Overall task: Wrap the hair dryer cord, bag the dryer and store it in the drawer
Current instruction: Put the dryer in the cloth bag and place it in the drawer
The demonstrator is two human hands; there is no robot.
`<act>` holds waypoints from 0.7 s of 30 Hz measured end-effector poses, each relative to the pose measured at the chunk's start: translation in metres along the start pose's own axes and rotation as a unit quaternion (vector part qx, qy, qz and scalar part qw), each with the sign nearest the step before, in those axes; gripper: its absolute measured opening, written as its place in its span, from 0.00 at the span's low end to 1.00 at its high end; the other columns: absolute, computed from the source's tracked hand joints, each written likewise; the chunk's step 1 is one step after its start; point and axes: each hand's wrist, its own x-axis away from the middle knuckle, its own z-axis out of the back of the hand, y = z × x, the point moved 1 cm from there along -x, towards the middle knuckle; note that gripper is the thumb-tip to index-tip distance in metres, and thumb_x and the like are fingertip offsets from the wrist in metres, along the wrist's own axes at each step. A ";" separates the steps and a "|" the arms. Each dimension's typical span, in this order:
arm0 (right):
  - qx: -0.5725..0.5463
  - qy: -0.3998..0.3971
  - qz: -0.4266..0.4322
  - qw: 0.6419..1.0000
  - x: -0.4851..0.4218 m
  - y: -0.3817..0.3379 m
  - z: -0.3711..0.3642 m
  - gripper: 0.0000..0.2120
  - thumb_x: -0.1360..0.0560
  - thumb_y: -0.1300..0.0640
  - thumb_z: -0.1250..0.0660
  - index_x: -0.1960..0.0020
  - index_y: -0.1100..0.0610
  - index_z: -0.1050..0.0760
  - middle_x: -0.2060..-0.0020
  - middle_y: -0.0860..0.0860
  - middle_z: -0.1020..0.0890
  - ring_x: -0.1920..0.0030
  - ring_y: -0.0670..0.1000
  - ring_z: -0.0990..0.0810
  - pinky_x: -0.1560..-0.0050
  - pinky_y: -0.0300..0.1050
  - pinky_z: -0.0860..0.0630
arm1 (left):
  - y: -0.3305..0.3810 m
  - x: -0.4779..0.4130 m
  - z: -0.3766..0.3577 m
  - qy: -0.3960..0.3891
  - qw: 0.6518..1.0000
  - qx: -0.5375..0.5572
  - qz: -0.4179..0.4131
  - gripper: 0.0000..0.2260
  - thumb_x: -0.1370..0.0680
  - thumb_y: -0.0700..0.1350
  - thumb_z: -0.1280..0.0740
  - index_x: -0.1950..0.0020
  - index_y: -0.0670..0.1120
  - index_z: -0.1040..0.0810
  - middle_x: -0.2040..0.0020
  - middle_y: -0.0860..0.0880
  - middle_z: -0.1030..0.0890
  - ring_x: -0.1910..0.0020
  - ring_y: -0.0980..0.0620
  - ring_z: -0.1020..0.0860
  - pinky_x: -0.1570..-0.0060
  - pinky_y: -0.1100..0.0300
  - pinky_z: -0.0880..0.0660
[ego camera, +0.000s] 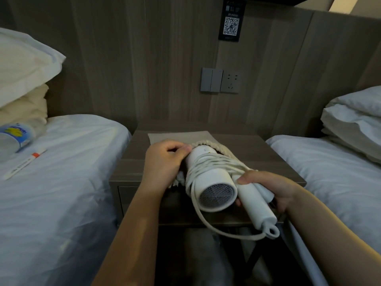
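Note:
A white hair dryer (214,182) lies over the nightstand (268,159), its grille end toward me and its nozzle end inside the mouth of a beige cloth bag (179,137). The white cord (198,205) is wound around the barrel, and one loop hangs down to the hanging ring on the folded handle. My left hand (165,162) grips the bag's gathered rim beside the nozzle. My right hand (272,188) holds the dryer at the handle joint, thumb on top. The drawer front (127,195) under the nightstand top is mostly hidden by my arms.
Beds with white sheets flank the nightstand. On the left bed lie a plastic bottle (14,139) and a pen-like stick (24,164). Pillows sit at both bed heads. A switch and socket panel (220,80) is on the wood wall behind.

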 end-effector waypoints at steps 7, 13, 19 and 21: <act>0.009 0.063 0.012 0.998 -0.012 0.000 0.006 0.08 0.30 0.62 0.33 0.52 0.64 0.26 0.71 0.58 0.18 0.71 0.53 0.18 0.63 0.47 0.20 | 0.011 0.002 -0.007 -0.073 0.995 -0.062 -0.022 0.05 0.26 0.45 0.29 0.62 0.50 0.19 0.61 0.56 0.18 0.60 0.64 0.22 0.61 0.76 0.30; 0.119 0.052 0.009 0.992 -0.020 -0.006 -0.007 0.23 0.43 0.57 0.27 0.50 0.62 0.24 0.63 0.58 0.19 0.64 0.54 0.21 0.52 0.53 0.29 | 0.019 0.006 -0.016 -0.098 0.992 -0.051 -0.063 0.04 0.25 0.43 0.31 0.59 0.48 0.17 0.58 0.54 0.16 0.57 0.61 0.21 0.54 0.67 0.25; -0.010 0.059 0.007 0.998 -0.028 0.001 -0.002 0.10 0.29 0.62 0.32 0.49 0.62 0.26 0.65 0.57 0.20 0.65 0.53 0.21 0.57 0.50 0.22 | 0.019 0.006 -0.011 -0.106 0.990 -0.054 -0.070 0.04 0.25 0.43 0.31 0.59 0.48 0.18 0.57 0.56 0.18 0.57 0.62 0.22 0.56 0.70 0.27; -0.075 0.065 0.013 0.995 -0.029 0.004 0.003 0.09 0.27 0.63 0.34 0.48 0.63 0.26 0.66 0.57 0.21 0.66 0.53 0.20 0.60 0.49 0.20 | 0.015 0.005 -0.006 -0.085 0.986 -0.113 -0.092 0.03 0.26 0.44 0.31 0.59 0.47 0.19 0.59 0.56 0.20 0.58 0.60 0.23 0.57 0.66 0.28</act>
